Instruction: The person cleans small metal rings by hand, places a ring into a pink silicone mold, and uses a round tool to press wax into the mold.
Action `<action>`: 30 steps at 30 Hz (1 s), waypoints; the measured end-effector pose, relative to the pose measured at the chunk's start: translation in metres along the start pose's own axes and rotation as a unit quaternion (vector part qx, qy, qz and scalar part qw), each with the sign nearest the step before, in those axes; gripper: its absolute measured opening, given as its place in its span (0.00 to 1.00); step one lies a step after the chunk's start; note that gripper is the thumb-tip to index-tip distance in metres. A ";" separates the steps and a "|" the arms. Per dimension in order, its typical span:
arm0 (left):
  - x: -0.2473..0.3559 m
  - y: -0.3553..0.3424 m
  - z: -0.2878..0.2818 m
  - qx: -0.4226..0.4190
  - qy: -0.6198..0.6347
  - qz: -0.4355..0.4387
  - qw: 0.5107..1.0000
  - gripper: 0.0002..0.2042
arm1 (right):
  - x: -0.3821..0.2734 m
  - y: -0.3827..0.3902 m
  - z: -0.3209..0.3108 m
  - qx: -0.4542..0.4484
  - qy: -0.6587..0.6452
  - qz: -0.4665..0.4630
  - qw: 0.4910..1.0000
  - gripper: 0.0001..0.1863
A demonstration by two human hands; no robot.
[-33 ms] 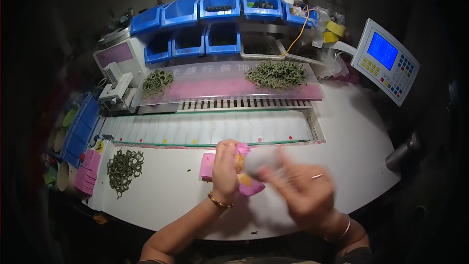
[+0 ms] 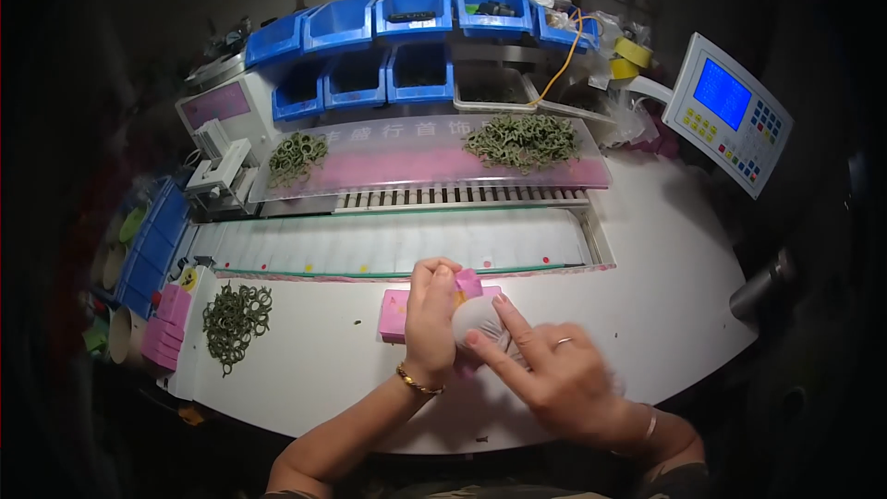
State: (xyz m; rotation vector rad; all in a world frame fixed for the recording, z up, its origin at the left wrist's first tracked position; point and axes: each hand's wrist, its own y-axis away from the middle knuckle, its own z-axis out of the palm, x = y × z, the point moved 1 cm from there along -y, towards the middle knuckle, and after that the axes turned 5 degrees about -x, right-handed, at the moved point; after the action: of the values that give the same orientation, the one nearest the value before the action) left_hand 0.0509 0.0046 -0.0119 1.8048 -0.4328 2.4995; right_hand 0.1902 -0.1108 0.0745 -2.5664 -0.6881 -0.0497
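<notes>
My left hand [image 2: 431,322] is closed around a pink, flexible-looking piece [image 2: 469,283] with yellow-orange on its inner side. A white, rounded cloth pouch [image 2: 478,322] lies against this piece and covers much of it. Thumb and index finger of my right hand [image 2: 552,371] grip the pouch; the other fingers curl below. Under my left hand a pink block [image 2: 394,312] rests on the white table, partly hidden. A heap of dull green rings [image 2: 237,319] lies further left.
Behind my hands runs a recessed white belt [image 2: 397,242]. Beyond it a translucent board [image 2: 397,152] carries two heaps of green rings. Blue bins [image 2: 416,14] stand at the back. A control panel [image 2: 730,111] juts in at right, above a dark metal cylinder [image 2: 763,285].
My right hand has brought the pouch slightly left and down against the pink piece, covering its yellow-orange inside. Earlier, the pouch and hand were smeared by motion. The left hand stays put.
</notes>
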 end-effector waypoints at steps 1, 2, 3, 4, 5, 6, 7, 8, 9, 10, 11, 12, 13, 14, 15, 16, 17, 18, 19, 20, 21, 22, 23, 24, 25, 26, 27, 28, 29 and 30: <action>-0.002 -0.002 -0.005 -0.013 -0.061 0.018 0.998 0.12 | -0.003 -0.001 0.014 0.010 -0.017 0.030 0.999 0.28; -0.005 -0.001 -0.007 -0.026 -0.122 0.036 0.992 0.12 | 0.002 0.002 0.015 0.009 -0.013 0.030 0.999 0.28; -0.012 0.003 -0.007 -0.015 -0.028 -0.009 0.999 0.12 | 0.010 0.002 0.011 -0.024 -0.023 0.025 0.999 0.29; -0.005 0.004 -0.006 -0.012 -0.029 -0.012 0.999 0.12 | 0.014 0.001 0.007 -0.060 -0.041 0.019 0.997 0.30; 0.004 0.002 -0.002 -0.004 0.054 -0.030 0.998 0.12 | 0.017 0.000 0.004 -0.039 -0.050 0.042 0.997 0.29; 0.008 0.001 0.000 0.005 0.136 -0.047 0.990 0.12 | 0.020 0.000 0.001 -0.042 -0.054 0.038 0.997 0.29; 0.007 -0.003 -0.006 0.000 0.169 -0.096 0.981 0.12 | 0.024 -0.001 -0.004 0.007 -0.019 0.060 0.998 0.28; 0.007 -0.003 -0.002 0.002 0.170 -0.094 0.981 0.12 | 0.026 -0.002 -0.008 0.057 0.015 0.081 0.995 0.28; 0.009 -0.002 0.003 0.015 0.140 -0.061 0.988 0.13 | 0.023 -0.004 -0.011 0.077 0.048 0.077 0.993 0.26; 0.010 -0.002 0.008 0.021 0.110 -0.031 0.993 0.13 | 0.014 -0.004 -0.004 0.077 0.051 0.081 0.992 0.26; 0.008 0.001 0.008 -0.010 0.099 0.022 0.995 0.12 | -0.004 -0.002 0.008 0.030 0.063 0.057 0.996 0.25; 0.007 0.004 0.004 -0.015 0.101 0.020 0.995 0.12 | -0.015 0.000 0.018 -0.017 0.074 0.035 0.997 0.25; 0.005 0.005 -0.002 -0.022 0.074 0.015 0.997 0.11 | -0.016 0.001 0.025 -0.021 0.096 0.011 0.995 0.26; 0.001 0.006 -0.006 -0.029 0.048 0.010 0.998 0.11 | -0.011 0.001 0.025 -0.020 0.097 0.009 0.995 0.26; -0.008 0.009 -0.005 -0.015 0.060 0.021 0.998 0.10 | -0.002 -0.001 0.022 -0.047 0.045 0.008 0.998 0.27; -0.005 0.009 -0.005 -0.011 0.060 0.018 0.998 0.10 | 0.005 0.000 0.021 -0.078 -0.013 0.006 0.997 0.28; 0.001 0.007 -0.003 -0.010 0.047 0.009 0.999 0.11 | 0.010 0.001 0.018 -0.078 -0.023 0.021 0.996 0.29; 0.004 0.007 -0.004 -0.009 0.035 0.000 0.999 0.12 | 0.013 0.006 0.018 -0.081 -0.026 0.018 0.996 0.29; -0.003 0.001 -0.013 -0.012 -0.011 0.005 1.000 0.14 | 0.020 0.009 0.017 -0.074 0.004 0.041 0.996 0.29; 0.005 -0.003 -0.015 -0.009 -0.012 0.006 1.000 0.14 | 0.029 0.012 0.021 -0.068 0.032 0.066 0.995 0.29; 0.016 -0.009 -0.015 0.021 0.045 -0.072 0.996 0.17 | 0.039 0.018 0.028 -0.063 0.024 0.092 0.994 0.29; 0.021 -0.011 -0.017 0.050 0.102 -0.153 0.982 0.21 | 0.048 0.024 0.035 -0.064 0.021 0.091 0.994 0.29; 0.013 -0.017 -0.027 0.032 0.160 -0.161 0.973 0.28 | 0.057 0.029 0.040 -0.089 0.052 0.114 0.988 0.29; 0.011 -0.013 -0.034 0.035 0.160 -0.160 0.974 0.28 | 0.062 0.032 0.045 -0.114 0.082 0.137 0.981 0.29; 0.018 -0.011 -0.030 -0.007 0.247 -0.196 0.949 0.28 | 0.067 0.037 0.050 -0.116 0.086 0.139 0.980 0.29; 0.021 -0.010 -0.027 -0.048 0.331 -0.231 0.914 0.28 | 0.071 0.044 0.055 -0.143 0.106 0.161 0.971 0.29; 0.014 -0.009 -0.027 -0.090 0.361 -0.239 0.897 0.28 | 0.073 0.049 0.057 -0.171 0.125 0.184 0.960 0.29; 0.013 -0.006 -0.023 -0.090 0.360 -0.241 0.897 0.28 | 0.073 0.047 0.056 -0.173 0.124 0.185 0.960 0.29; 0.013 -0.003 -0.016 -0.092 0.294 -0.234 0.922 0.28 | 0.072 0.042 0.054 -0.148 0.096 0.163 0.971 0.30; 0.014 0.000 -0.011 -0.096 0.226 -0.226 0.943 0.27 | 0.070 0.037 0.050 -0.123 0.068 0.142 0.980 0.30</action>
State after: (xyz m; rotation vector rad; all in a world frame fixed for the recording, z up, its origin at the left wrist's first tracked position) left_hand 0.0362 0.0049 -0.0018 1.0578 -0.1980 2.3341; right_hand 0.2649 -0.0830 0.0246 -2.8403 -0.2721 -0.2269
